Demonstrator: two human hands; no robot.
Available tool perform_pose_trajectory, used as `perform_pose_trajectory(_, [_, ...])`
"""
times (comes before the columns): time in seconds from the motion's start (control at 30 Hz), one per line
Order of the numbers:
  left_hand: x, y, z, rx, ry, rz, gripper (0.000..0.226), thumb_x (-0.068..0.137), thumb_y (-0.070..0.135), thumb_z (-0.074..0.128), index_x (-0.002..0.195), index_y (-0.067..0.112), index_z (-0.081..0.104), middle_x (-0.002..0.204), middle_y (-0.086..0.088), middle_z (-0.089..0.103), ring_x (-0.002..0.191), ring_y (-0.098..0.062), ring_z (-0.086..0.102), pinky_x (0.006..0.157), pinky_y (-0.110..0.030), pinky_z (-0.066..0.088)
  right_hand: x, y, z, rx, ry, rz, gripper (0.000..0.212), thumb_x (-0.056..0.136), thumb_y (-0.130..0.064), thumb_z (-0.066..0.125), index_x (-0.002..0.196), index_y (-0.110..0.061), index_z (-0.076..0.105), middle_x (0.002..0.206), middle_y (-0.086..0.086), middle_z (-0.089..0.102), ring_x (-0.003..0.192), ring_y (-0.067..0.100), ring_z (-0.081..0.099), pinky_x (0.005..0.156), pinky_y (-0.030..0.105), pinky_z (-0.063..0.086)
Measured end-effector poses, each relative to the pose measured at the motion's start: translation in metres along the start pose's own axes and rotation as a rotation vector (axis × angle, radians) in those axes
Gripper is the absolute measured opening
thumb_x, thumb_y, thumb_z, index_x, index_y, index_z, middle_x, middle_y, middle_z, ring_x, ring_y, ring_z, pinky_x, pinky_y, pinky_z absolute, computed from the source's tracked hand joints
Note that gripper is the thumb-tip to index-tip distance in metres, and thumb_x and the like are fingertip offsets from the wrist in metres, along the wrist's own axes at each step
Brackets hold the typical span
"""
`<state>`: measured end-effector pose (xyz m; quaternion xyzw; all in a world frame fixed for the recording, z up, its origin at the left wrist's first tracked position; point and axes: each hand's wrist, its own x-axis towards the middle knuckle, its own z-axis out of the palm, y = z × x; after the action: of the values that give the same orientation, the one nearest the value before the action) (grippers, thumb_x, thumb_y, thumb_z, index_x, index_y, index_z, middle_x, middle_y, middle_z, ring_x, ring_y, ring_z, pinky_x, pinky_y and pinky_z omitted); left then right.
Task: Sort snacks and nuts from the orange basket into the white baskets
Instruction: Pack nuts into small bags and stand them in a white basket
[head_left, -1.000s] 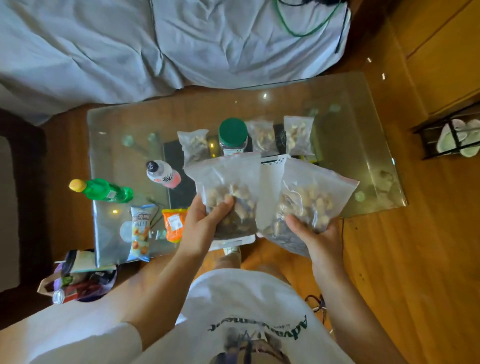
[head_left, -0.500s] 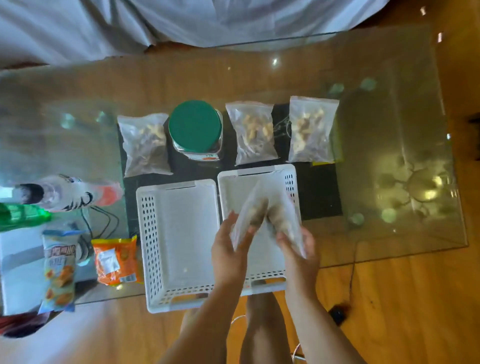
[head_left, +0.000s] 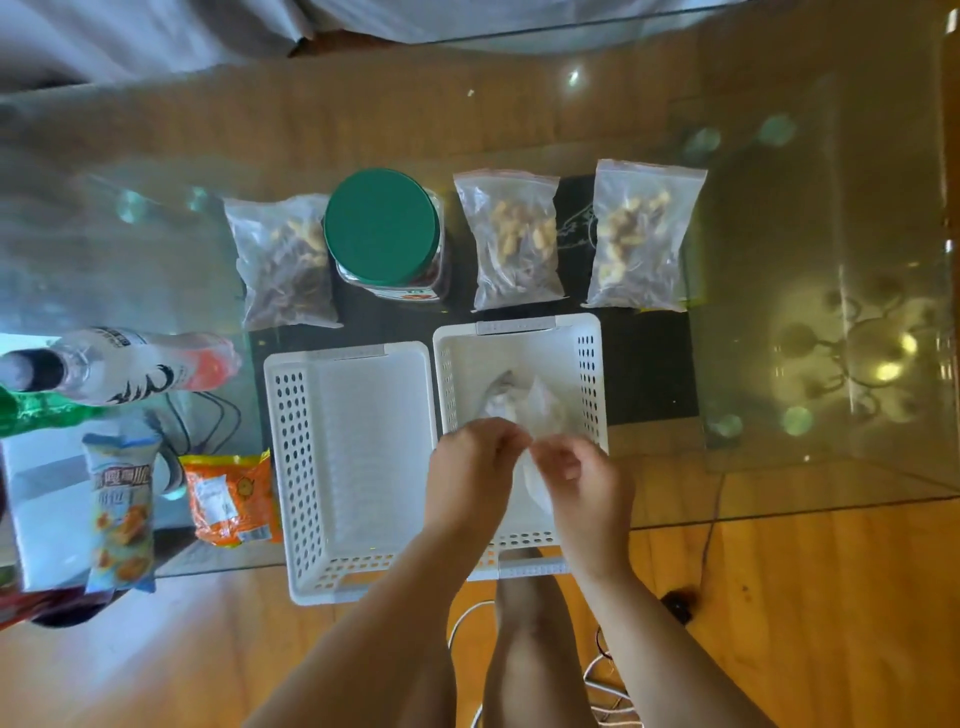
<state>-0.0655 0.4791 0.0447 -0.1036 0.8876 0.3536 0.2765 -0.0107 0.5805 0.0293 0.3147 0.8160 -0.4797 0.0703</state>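
Nut bags (head_left: 519, 410) in both pinching hands, left (head_left: 470, 470), right (head_left: 584, 480), over right white basket (head_left: 589, 364)

Left white basket (head_left: 311, 467): we see plain white plastic, its walls dotted with rows of small holes.
Right white basket (head_left: 589, 374): the same white, with the same dotted holes.
Jar lid (head_left: 382, 226): solid dark green.
Three nut bags (head_left: 283, 260) (head_left: 511, 239) (head_left: 641, 234): clear plastic over tan and dark brown pieces.
Orange snack packet (head_left: 228, 501): bright orange with a white label.
Tall snack packet (head_left: 122, 512): pale blue and white, with orange pictures.
Bottle (head_left: 130, 364): white with black markings and a red band.
Second bottle (head_left: 31, 413): green.
Table (head_left: 779, 260): clear glass, showing golden-brown wood floor beneath.
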Motion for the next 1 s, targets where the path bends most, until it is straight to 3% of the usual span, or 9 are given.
perform_pose_trajectory(0.1, [-0.002,-0.004,-0.006,-0.075,0.082,-0.093,0.016,0.084,0.012,0.058,0.073,0.008,0.069,0.067,-0.016,0.067,0.071,-0.037,0.061,0.065,-0.038,0.048,0.007,0.008,-0.015,0.013,0.18,0.127,0.02,0.087,-0.021,0.062,0.09,-0.001,0.064,0.08,0.013,0.068,0.07,0.017,0.058,0.056,0.012,0.038])
perform_pose_trajectory(0.23, [-0.013,-0.002,-0.013,-0.124,0.056,-0.079,0.021,0.085,0.014,0.055,0.069,0.004,0.063,0.064,-0.021,0.061,0.059,-0.032,0.047,0.059,-0.035,0.041,-0.004,-0.008,-0.025,0.088,0.06,0.075,0.015,0.085,-0.021,0.065,0.077,-0.01,0.06,0.065,0.002,0.061,0.06,0.014,0.058,0.052,0.011,0.039])
perform_pose_trajectory(0.3, [-0.025,0.006,-0.013,-0.15,0.032,-0.054,0.026,0.083,0.021,0.053,0.062,0.006,0.056,0.061,-0.021,0.057,0.055,-0.016,0.036,0.052,-0.028,0.032,-0.016,-0.016,-0.03,0.111,0.063,0.01,0.017,0.083,-0.028,0.067,0.073,-0.017,0.058,0.062,-0.006,0.059,0.057,0.006,0.057,0.049,0.004,0.036])
perform_pose_trajectory(0.37, [-0.031,0.007,-0.011,-0.204,0.085,-0.075,0.025,0.081,0.031,0.055,0.06,0.019,0.058,0.059,-0.011,0.06,0.052,-0.009,0.041,0.052,-0.018,0.034,-0.021,-0.018,-0.035,0.093,0.105,-0.011,0.016,0.079,-0.04,0.063,0.076,-0.026,0.057,0.067,-0.009,0.061,0.061,0.006,0.059,0.049,0.006,0.039])
perform_pose_trajectory(0.47, [-0.027,0.001,-0.007,-0.132,0.113,-0.15,0.01,0.077,0.029,0.07,0.087,0.026,0.07,0.073,0.009,0.062,0.069,-0.004,0.056,0.059,-0.004,0.036,-0.013,-0.01,-0.034,-0.007,0.08,0.071,0.027,0.077,-0.038,0.069,0.096,-0.021,0.06,0.088,-0.003,0.064,0.076,0.011,0.06,0.055,0.019,0.049])
perform_pose_trajectory(0.6, [-0.017,-0.011,0.0,-0.023,0.012,-0.23,0.026,0.08,0.016,0.061,0.056,0.011,0.052,0.056,-0.012,0.042,0.059,-0.017,0.034,0.055,-0.026,0.028,0.002,0.0,-0.023,-0.138,-0.03,0.149,0.023,0.082,-0.031,0.066,0.097,-0.013,0.062,0.087,-0.001,0.063,0.074,0.016,0.059,0.053,0.015,0.039])
perform_pose_trajectory(0.7, [-0.021,-0.006,-0.003,-0.058,-0.032,-0.198,0.027,0.081,0.013,0.055,0.057,0.0,0.055,0.059,-0.024,0.052,0.058,-0.014,0.034,0.054,-0.026,0.027,0.0,-0.002,-0.027,-0.113,0.005,0.085,0.016,0.083,-0.027,0.066,0.082,-0.012,0.064,0.071,-0.002,0.063,0.062,0.012,0.058,0.048,0.014,0.034])
perform_pose_trajectory(0.87, [-0.023,-0.009,-0.006,-0.04,-0.004,-0.17,0.033,0.078,0.02,0.063,0.054,0.003,0.048,0.052,-0.016,0.042,0.052,-0.011,0.03,0.048,-0.022,0.022,-0.009,-0.002,-0.035,-0.094,-0.009,0.083,0.016,0.08,-0.031,0.069,0.089,-0.02,0.063,0.08,-0.002,0.067,0.07,0.013,0.065,0.051,0.026,0.052])
perform_pose_trajectory(1.0, [-0.017,-0.013,-0.007,0.058,-0.093,-0.179,0.016,0.081,0.023,0.066,0.077,0.008,0.068,0.069,-0.001,0.057,0.068,-0.018,0.048,0.057,-0.025,0.032,0.0,0.011,-0.031,-0.161,-0.063,0.139,0.017,0.081,-0.025,0.068,0.09,-0.011,0.063,0.086,0.002,0.064,0.073,0.017,0.06,0.051,0.017,0.042])
